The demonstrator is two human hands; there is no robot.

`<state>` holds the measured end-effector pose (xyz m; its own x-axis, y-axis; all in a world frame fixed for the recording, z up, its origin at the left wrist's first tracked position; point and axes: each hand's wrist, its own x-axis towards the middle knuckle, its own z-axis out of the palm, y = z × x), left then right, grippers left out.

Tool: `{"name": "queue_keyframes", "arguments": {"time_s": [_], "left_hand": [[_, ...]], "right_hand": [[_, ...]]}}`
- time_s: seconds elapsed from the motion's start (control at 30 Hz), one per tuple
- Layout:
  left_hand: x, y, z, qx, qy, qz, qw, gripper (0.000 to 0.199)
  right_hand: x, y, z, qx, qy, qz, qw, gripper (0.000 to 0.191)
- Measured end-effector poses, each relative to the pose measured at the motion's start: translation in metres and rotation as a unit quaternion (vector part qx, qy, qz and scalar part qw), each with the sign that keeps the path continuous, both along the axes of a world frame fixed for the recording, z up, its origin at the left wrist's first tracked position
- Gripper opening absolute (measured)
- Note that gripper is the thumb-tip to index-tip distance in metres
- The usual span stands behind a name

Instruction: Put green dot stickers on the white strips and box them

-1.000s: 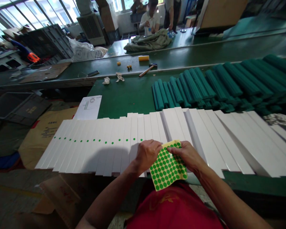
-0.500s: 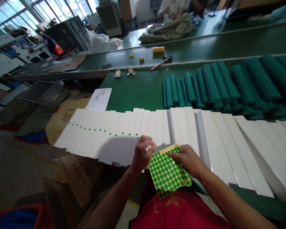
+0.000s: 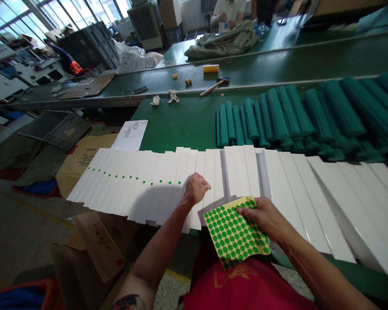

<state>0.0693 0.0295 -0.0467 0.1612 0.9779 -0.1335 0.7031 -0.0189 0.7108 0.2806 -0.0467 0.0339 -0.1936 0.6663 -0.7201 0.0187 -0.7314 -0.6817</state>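
- Left hand grip (image 3: 196, 189): closed in a pinch, fingertips (image 3: 208, 187) on a white panel (image 3: 236, 170), a single green dot just beside them.
- Right hand grip (image 3: 265, 219): closed on the yellow-backed sticker sheet (image 3: 234, 232), thumb on top; round green stickers in dense rows.
- Panels: smooth, folded white strips, side by side on a green worktop (image 3: 177, 125), carrying a straight line of green dots (image 3: 132, 177).
- Beyond: ribbed teal rolls (image 3: 278, 114) in rows, a wooden-handled hammer (image 3: 211, 88), a co-worker (image 3: 228, 10) at a far bench.
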Motion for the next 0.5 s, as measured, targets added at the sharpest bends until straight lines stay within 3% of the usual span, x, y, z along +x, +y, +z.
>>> {"name": "queue_keyframes", "arguments": {"time_s": [0.5], "left_hand": [[0.014,0.001,-0.016,0.03,0.099,0.042,0.994,0.009]], "right_hand": [[0.012,-0.011,0.003,0.003,0.029,-0.026,0.999,0.022]]}}
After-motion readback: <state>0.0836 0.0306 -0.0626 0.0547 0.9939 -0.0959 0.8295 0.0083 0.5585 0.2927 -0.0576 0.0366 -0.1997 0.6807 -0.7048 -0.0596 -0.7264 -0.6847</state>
